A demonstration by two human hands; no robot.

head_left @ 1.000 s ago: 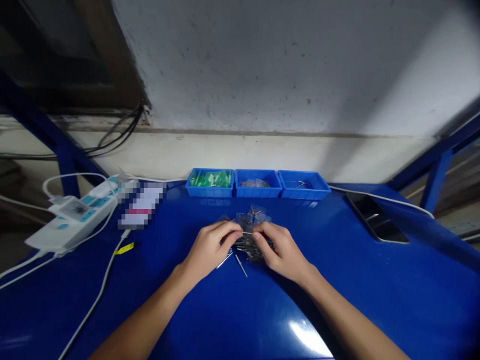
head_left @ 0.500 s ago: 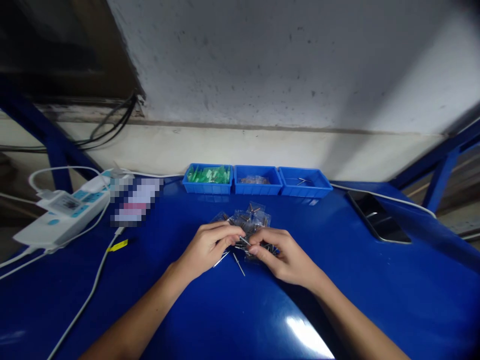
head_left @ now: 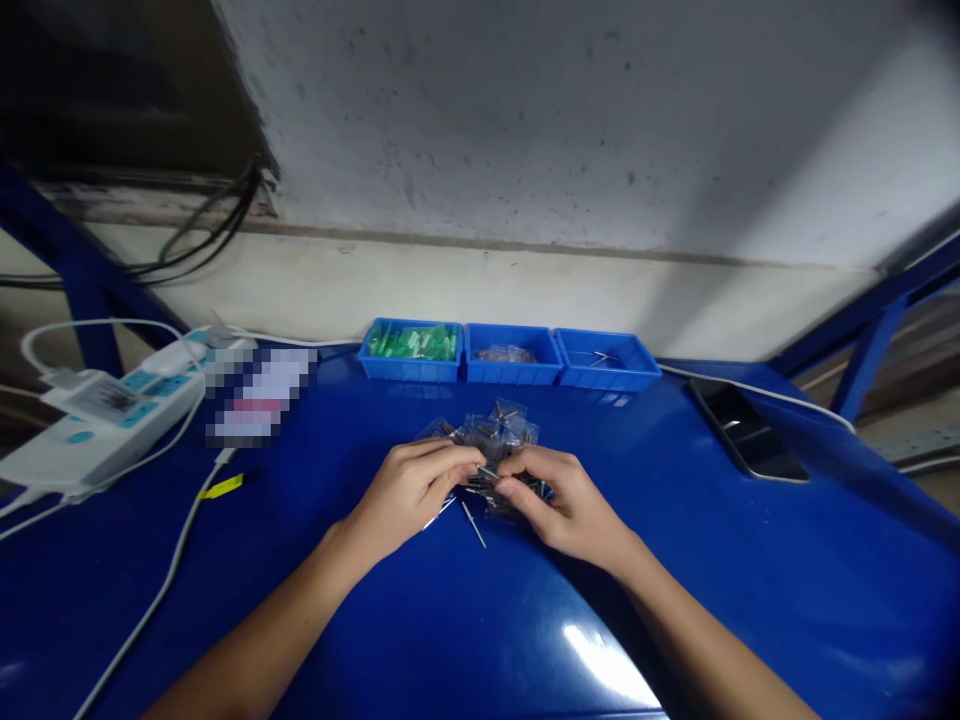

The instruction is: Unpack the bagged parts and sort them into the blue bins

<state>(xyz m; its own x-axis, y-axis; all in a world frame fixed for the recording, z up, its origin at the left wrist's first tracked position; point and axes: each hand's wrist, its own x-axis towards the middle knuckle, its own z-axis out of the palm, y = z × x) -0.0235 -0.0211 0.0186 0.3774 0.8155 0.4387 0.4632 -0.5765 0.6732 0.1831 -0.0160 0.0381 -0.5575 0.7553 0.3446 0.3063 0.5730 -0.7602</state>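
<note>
A small metal pin [head_left: 487, 472] spans the gap between my two hands. My left hand [head_left: 416, 488] pinches its left end, and my right hand [head_left: 562, 498] pinches the right end with thumb and forefinger. Behind and below the fingers lies a pile of small clear bags [head_left: 504, 428] with metal pieces inside, partly hidden by my hands. A loose metal pin [head_left: 473, 525] rests on the table just in front of the pile, and another lies beside my left fingertips.
Three blue bins stand by the wall: one with green packets [head_left: 415, 342], one with clear bags [head_left: 510, 355], one with a few pins [head_left: 604, 358]. A black phone [head_left: 746, 430] lies right. A white power strip [head_left: 112, 410] and cables occupy the left.
The whole view has shifted slightly, moving the scene a little left and up. Both hands keep their pinch on the pin, almost unchanged.
</note>
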